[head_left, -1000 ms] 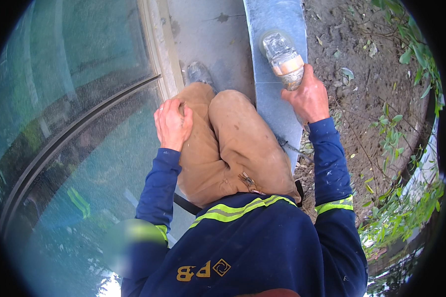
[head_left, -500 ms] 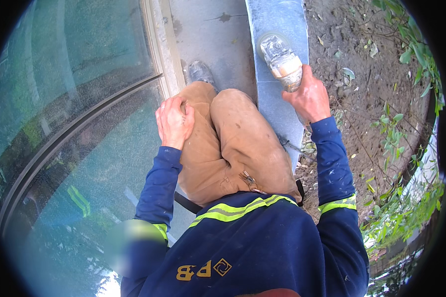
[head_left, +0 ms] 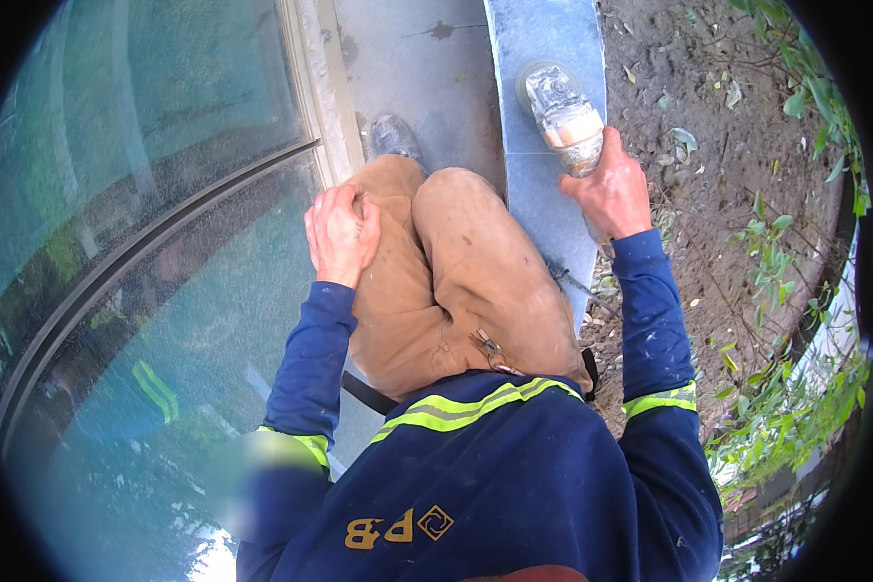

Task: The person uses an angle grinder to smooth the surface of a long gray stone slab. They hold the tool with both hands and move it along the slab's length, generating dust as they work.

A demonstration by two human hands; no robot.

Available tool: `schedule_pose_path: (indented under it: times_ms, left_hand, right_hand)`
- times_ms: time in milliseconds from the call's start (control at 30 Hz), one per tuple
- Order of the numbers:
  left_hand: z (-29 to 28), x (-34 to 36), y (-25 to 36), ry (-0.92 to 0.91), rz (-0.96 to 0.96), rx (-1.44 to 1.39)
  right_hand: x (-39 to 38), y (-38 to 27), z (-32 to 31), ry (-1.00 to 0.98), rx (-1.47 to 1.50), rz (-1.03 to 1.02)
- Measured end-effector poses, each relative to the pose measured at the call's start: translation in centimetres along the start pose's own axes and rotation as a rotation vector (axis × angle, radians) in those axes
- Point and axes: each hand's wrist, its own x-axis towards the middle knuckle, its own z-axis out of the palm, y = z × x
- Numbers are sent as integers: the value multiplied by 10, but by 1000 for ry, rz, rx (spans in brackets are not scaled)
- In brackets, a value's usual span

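My right hand (head_left: 611, 189) is wrapped round the body of a dust-coated angle grinder (head_left: 570, 124). Its round head sits on a blue-grey stone slab (head_left: 543, 209) that runs along a ledge to my right. The disc under the head is mostly hidden; only a pale rim shows at its left. My left hand (head_left: 343, 233) lies over my left knee, fingers spread on the tan trousers (head_left: 485, 252), holding nothing.
A large glass pane (head_left: 165, 116) with a frame rises close on my left. A concrete strip (head_left: 427, 78) lies between it and the slab, with my shoe (head_left: 394, 138) on it. Bare soil (head_left: 689, 116) and leafy plants (head_left: 776, 233) border the slab's right side.
The grinder and my right hand have shifted slightly to the right across the slab. My left hand stays on the knee.
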Motion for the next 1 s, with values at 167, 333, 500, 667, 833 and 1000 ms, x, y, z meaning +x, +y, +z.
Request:
schedule_pose_path:
  times_ms: [167,333,500,667,833,1000]
  left_hand:
    - [0,-1,-4,-2,-22,-9]
    - [-1,2,-3,-19,-24,-16]
    - [1,3,-3,-17,-20,-13]
    - [3,3,-7,-28,-14,-29]
    - [0,5,-3,-40,-33,-10]
    - [-1,6,0,-66,-64,-30]
  right_hand:
    - [-13,20,2,4,13,-26]
    - [-29,34,5,10,9,-66]
    - [-37,26,10,-35,-5,-104]
    - [-35,27,12,23,-34,-70]
    - [-33,25,10,-22,-33,-77]
    - [-38,28,16,-14,-7,-77]
